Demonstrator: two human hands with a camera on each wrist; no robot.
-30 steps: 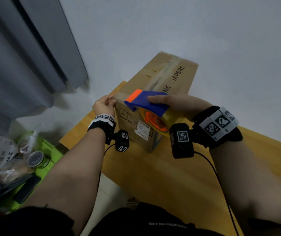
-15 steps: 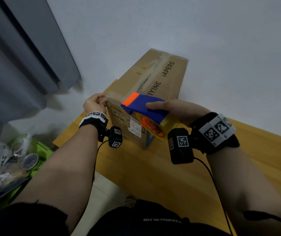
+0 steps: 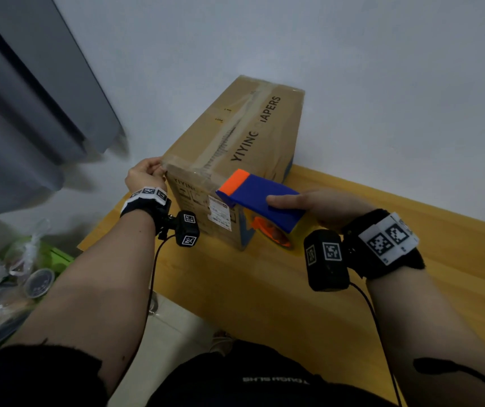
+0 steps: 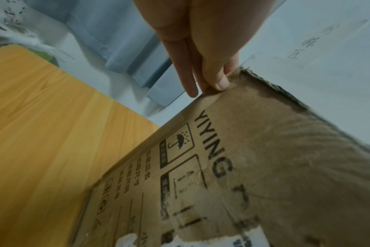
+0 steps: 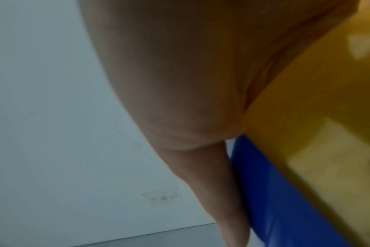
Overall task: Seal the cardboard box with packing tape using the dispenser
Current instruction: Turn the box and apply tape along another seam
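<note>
The cardboard box (image 3: 235, 148) stands on the wooden table (image 3: 264, 289), its far end close to the white wall (image 3: 352, 69). A strip of clear tape (image 3: 229, 133) runs along the middle seam of its top, beside printed black letters. The near end face carries handling symbols and a white label (image 3: 220, 213).

The left hand (image 3: 144, 176) is at the box's near top corner. In the left wrist view the thumb and one fingertip pinch the torn cardboard edge there (image 4: 217, 83), while the other fingers (image 4: 186, 80) lie straight alongside, just off the box.

The right hand (image 3: 323, 205) grasps the tape dispenser (image 3: 260, 198), a blue body with an orange front lip. Its index finger lies straight along the blue top, and the remaining fingers are hidden under the body. The dispenser is held up in front of the near end face, below the top edge; whether it touches the box cannot be told. The yellowish tape roll with its orange hub (image 3: 270, 233) hangs beneath the palm.

Out past the left fingers hangs a grey curtain (image 3: 30, 113), and below it, off the table, lie plastic bags and a green bin (image 3: 56, 257).
</note>
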